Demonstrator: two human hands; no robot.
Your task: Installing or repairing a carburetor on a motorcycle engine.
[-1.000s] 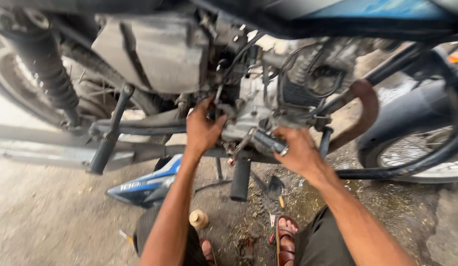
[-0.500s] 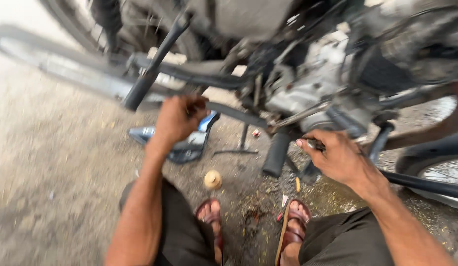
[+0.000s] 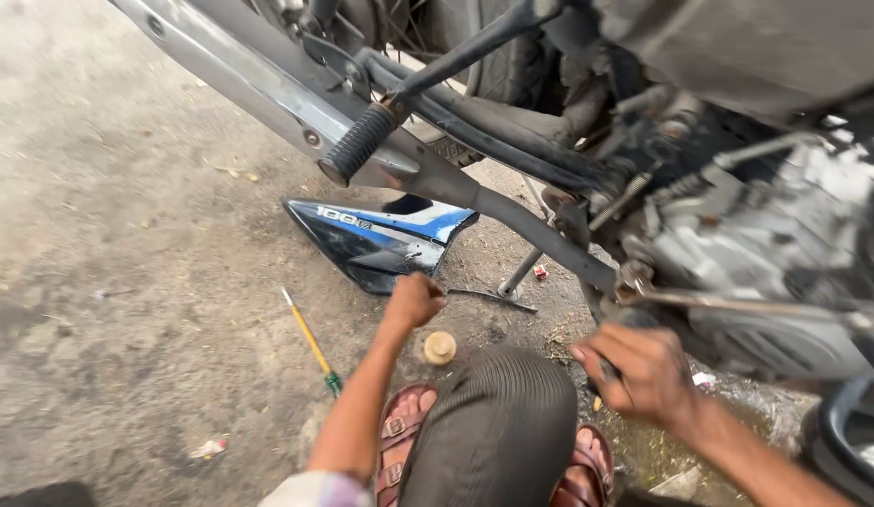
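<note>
Two bare hands work below a motorcycle that fills the upper right of the frame. The left hand point(image 3: 413, 300), at centre, is curled into a loose fist just beside the lower edge of a blue-and-black side panel point(image 3: 380, 237) lying on the ground; whether the fingers pinch anything cannot be told. The right hand point(image 3: 643, 371), at lower right, is closed around a dark part under the engine case point(image 3: 784, 282), most likely a foot-peg or lever, though the hand hides it. The two hands are well apart.

The side panel, already off the machine and resting flat on the dirt at upper centre, suggests that stripping is under way; the engine itself remains mounted in the frame, so the main work appears still to come. A yellow-shafted screwdriver with a green handle point(image 3: 312, 343) lies untouched at left of centre, apart from both hands. A small round tan cap point(image 3: 440, 347) sits on the ground near the left hand, between it and the person's knee. The ribbed rubber footrest point(image 3: 360, 143) and the long exhaust pipe point(image 3: 268, 84) cross the upper left. Brown sandals point(image 3: 399, 446) show along the lower edge.
</note>
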